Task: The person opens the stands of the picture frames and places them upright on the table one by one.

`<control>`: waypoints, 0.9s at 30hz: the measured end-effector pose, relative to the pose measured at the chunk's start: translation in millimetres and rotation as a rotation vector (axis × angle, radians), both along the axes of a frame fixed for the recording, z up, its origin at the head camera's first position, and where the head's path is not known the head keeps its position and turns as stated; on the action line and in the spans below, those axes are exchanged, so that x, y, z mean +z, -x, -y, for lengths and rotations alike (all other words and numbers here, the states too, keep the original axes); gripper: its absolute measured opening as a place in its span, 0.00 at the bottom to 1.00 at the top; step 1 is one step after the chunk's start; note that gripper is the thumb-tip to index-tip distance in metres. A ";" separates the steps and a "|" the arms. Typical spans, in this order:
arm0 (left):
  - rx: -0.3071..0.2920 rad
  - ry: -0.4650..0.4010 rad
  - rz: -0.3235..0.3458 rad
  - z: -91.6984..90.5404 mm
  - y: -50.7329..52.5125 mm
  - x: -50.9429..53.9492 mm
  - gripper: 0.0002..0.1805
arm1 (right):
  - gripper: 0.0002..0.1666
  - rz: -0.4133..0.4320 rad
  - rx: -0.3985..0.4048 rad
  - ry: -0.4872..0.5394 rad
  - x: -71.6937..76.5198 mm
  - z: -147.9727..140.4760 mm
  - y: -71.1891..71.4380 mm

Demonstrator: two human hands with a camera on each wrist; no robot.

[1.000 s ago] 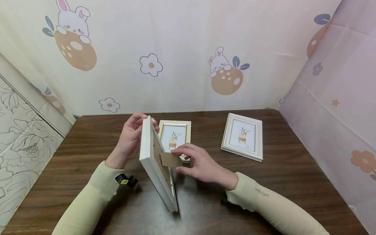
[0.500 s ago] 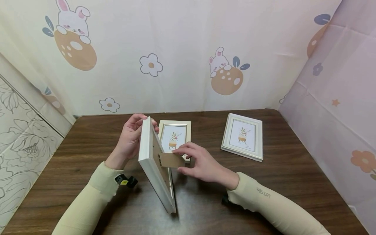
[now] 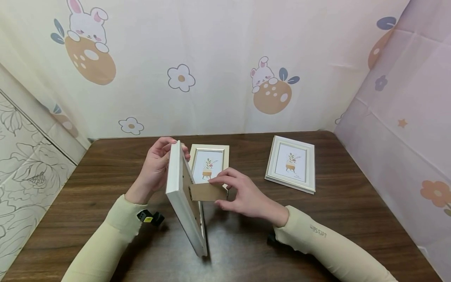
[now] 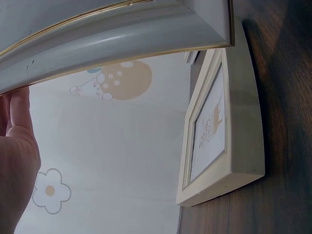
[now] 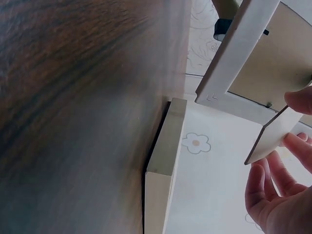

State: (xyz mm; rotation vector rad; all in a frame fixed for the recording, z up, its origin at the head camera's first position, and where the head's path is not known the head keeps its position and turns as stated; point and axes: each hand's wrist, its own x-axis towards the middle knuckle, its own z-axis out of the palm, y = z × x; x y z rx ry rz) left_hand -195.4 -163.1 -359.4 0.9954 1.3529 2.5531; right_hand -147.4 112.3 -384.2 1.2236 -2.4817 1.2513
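Left hand (image 3: 156, 158): gripped white rectangular frame (image 3: 184, 207)
Right hand (image 3: 244, 196): pinched flat brown stand (image 3: 206, 192)
Stand: seemingly mid-opening; likely needed steadying next

Dark wood-grain table (image 3: 352, 203). 2 picture frames lie face up on its far part: 1 cream frame (image 3: 208, 164) near centre, partly hidden; 1 white frame (image 3: 291, 163) to the right, slightly askew. Each bears a potted-plant print. Far side: pale fabric backdrop (image 3: 218, 47), 2 rabbits (image 3: 87, 28) on spotted tan shapes, outlined flowers (image 3: 181, 78) between and below.
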 end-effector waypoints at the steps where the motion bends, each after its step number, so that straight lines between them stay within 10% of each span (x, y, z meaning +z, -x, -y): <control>1: 0.006 0.007 0.003 0.1 0.0 -0.1 0.10 | 0.28 0.003 -0.001 0.000 0.1 -0.1 0.3; 27: 0.010 -0.005 0.022 -0.6 1.7 -2.6 0.10 | 0.29 0.043 0.008 -0.009 0.7 -1.8 0.1</control>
